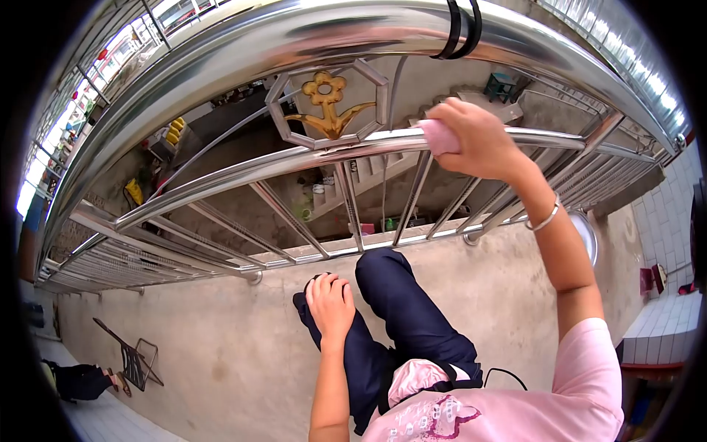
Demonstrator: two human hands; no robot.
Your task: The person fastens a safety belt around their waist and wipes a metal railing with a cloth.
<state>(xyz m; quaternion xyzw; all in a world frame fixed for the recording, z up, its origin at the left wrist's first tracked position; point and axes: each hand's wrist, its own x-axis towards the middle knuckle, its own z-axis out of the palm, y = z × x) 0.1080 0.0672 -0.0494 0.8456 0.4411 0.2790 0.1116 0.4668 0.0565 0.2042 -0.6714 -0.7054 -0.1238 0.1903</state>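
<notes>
A pink cloth is gripped in my right hand, pressed against the middle rail of a shiny metal railing. A bangle circles that wrist. My left hand rests on my left knee, fingers spread a little, holding nothing. Left of the cloth, a gold flower ornament sits inside a metal frame on the railing. The thick top rail curves above, with black bands around it.
Below the railing lie stairs and a green stool. A folding chair stands at the lower left, beside another person's legs. A metal basin is behind my right arm.
</notes>
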